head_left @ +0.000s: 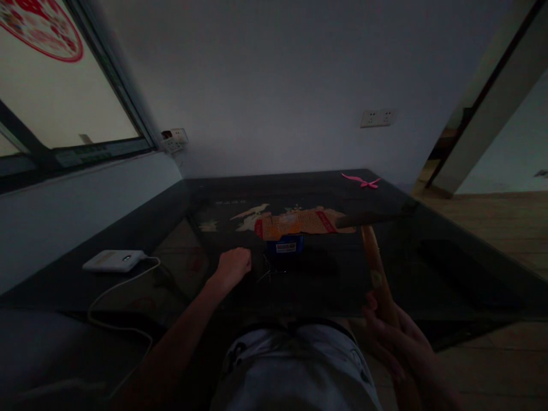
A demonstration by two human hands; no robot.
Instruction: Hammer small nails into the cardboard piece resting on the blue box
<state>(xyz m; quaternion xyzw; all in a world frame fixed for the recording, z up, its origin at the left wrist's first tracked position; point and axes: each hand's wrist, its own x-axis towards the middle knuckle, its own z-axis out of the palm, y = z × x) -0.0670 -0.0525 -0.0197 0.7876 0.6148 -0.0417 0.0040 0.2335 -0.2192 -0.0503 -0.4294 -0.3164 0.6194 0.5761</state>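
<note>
My right hand [398, 331] is wrapped round the wooden handle of a hammer [373, 257]. The hammer's long dark head is raised at the right end of a torn piece of red and orange patterned cardboard [299, 222]. Under the cardboard's front edge is a small blue box [286, 245] with a white label. My left hand [234, 262] rests on the dark tabletop as a closed fist, left of the box; whatever its fingers may hold is hidden. Several thin nails [270, 273] lie loose between that fist and the box.
A white power bank [115, 261] with a white cable [124, 283] lies on the left of the black glossy table [325, 297]. A pink ribbon [363, 181] is at the far right corner. Wall sockets [377, 118] are beyond, and a dark flat object [466, 271] sits at right.
</note>
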